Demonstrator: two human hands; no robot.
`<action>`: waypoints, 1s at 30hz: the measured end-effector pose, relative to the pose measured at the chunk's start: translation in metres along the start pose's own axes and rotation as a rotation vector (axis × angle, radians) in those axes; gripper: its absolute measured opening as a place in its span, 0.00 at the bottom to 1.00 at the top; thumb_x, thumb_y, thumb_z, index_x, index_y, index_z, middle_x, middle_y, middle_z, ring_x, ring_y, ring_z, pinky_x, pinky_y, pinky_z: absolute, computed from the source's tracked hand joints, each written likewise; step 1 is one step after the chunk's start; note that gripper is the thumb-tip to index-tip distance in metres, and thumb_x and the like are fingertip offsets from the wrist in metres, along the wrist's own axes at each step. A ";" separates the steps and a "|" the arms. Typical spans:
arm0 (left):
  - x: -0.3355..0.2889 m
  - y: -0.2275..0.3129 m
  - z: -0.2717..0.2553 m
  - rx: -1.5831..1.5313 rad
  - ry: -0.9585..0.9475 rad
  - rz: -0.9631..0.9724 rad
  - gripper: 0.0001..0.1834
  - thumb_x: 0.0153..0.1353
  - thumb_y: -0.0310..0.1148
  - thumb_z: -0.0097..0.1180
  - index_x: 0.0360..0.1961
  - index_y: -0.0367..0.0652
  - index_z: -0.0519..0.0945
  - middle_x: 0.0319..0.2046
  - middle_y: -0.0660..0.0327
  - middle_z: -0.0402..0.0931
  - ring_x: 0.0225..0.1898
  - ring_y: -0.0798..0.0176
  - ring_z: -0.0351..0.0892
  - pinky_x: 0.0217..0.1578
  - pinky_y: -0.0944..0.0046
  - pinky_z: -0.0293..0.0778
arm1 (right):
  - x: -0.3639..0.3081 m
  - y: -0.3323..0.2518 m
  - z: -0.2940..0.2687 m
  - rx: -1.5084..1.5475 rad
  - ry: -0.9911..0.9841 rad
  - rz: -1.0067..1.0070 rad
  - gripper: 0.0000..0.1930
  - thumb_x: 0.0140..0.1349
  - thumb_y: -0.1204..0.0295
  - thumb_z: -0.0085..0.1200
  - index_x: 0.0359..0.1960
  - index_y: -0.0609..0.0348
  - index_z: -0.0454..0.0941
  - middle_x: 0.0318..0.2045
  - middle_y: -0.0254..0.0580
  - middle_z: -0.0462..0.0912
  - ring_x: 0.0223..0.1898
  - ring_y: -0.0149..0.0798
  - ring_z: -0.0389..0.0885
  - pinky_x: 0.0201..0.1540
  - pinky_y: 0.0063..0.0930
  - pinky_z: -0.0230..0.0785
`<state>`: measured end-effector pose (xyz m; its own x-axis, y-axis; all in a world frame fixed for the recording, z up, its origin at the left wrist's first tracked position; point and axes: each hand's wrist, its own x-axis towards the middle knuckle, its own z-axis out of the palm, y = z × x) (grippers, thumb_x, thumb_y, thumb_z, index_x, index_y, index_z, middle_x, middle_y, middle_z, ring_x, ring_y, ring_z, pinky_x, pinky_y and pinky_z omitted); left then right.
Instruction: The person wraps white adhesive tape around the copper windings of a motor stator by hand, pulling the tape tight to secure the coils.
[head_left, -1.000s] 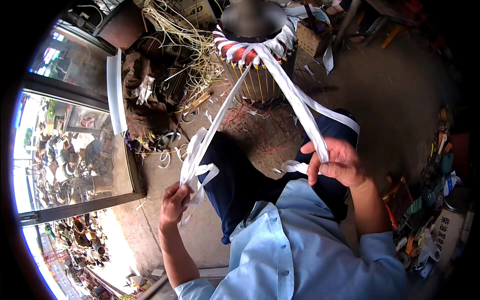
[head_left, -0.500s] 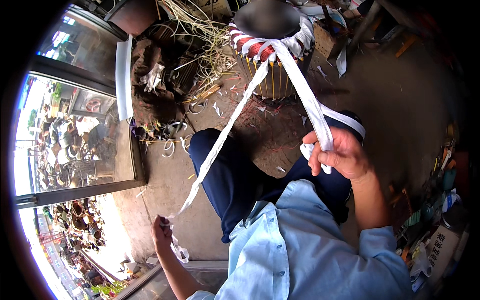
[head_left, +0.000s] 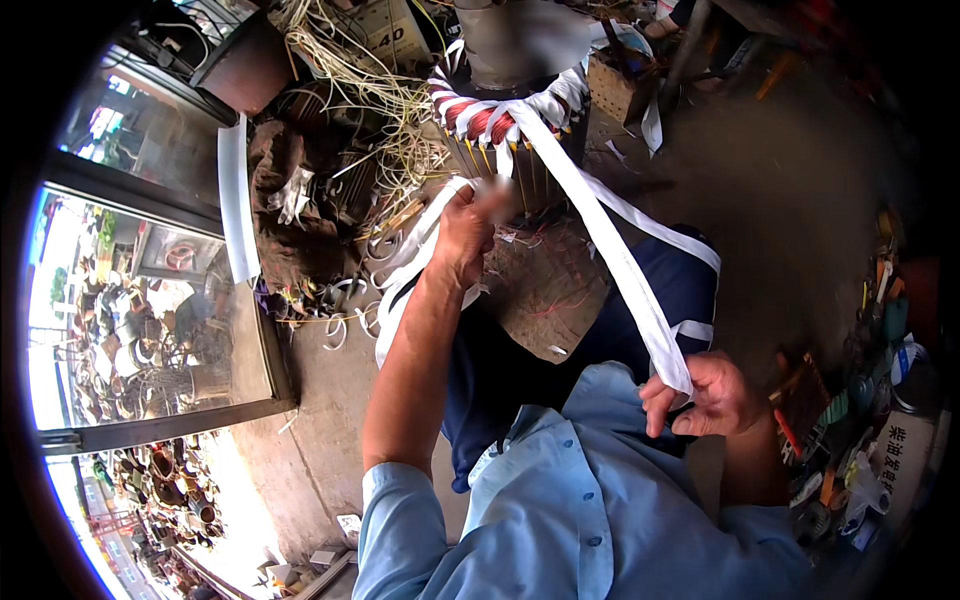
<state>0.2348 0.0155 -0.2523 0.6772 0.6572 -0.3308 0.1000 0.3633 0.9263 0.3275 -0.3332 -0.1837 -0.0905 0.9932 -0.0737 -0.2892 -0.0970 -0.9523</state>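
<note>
A round motor stator [head_left: 545, 180] stands upright on the floor before my knees. Around its top, the red wire coils [head_left: 476, 120] are partly wrapped in white tape. My left hand [head_left: 468, 232] is closed on a white cloth tape [head_left: 425, 240] close against the stator's near side. A short stretch runs up from it to the coils, and the rest trails down past my wrist. Near my right knee, my right hand [head_left: 708, 395] pinches another white tape [head_left: 622, 250] pulled taut from the coils. More of that tape loops over the right knee. My left fingertips are blurred.
Tangled pale strips [head_left: 375, 80] and a brown cloth-like heap [head_left: 285, 190] lie to the left, beside a glass door [head_left: 190, 345]. A perforated block [head_left: 610, 90] sits right of the stator. Tools and a carton [head_left: 900, 455] crowd the right edge. Tape scraps litter the concrete floor.
My left hand has swung from far lower left up to the stator's side, its tape now slack. My right hand has moved down toward me, still holding its tape. The view has shifted slightly.
</note>
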 end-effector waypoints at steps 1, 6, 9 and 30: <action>0.002 -0.002 0.007 0.002 -0.010 -0.011 0.10 0.64 0.37 0.59 0.39 0.43 0.77 0.20 0.71 0.69 0.11 0.78 0.52 0.10 0.74 0.47 | -0.003 0.000 0.002 -0.007 0.018 -0.014 0.22 0.61 0.75 0.59 0.55 0.68 0.70 0.36 0.44 0.84 0.34 0.24 0.78 0.38 0.18 0.69; -0.019 0.005 -0.009 -0.079 -0.108 -0.030 0.09 0.68 0.37 0.55 0.36 0.42 0.77 0.15 0.74 0.59 0.11 0.79 0.49 0.10 0.74 0.45 | 0.003 -0.008 -0.001 0.040 0.078 -0.058 0.21 0.59 0.77 0.58 0.54 0.68 0.71 0.34 0.45 0.84 0.37 0.30 0.80 0.45 0.25 0.69; -0.065 0.015 -0.031 -0.015 -0.110 -0.006 0.11 0.68 0.38 0.55 0.34 0.42 0.78 0.14 0.75 0.56 0.12 0.79 0.49 0.11 0.74 0.44 | 0.017 -0.028 -0.012 0.017 0.126 -0.244 0.23 0.57 0.71 0.61 0.52 0.72 0.71 0.29 0.45 0.84 0.34 0.35 0.82 0.45 0.31 0.71; -0.276 -0.081 -0.227 -0.027 0.598 -0.206 0.11 0.68 0.37 0.52 0.30 0.42 0.75 0.19 0.63 0.72 0.09 0.77 0.56 0.08 0.76 0.50 | 0.078 -0.070 -0.062 -0.050 0.113 -0.333 0.29 0.58 0.63 0.60 0.55 0.72 0.69 0.25 0.41 0.81 0.25 0.33 0.80 0.39 0.30 0.72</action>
<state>-0.1260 -0.0454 -0.2774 0.1209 0.8244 -0.5529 0.1609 0.5334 0.8304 0.4000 -0.2449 -0.1412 0.1077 0.9709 0.2141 -0.2375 0.2342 -0.9427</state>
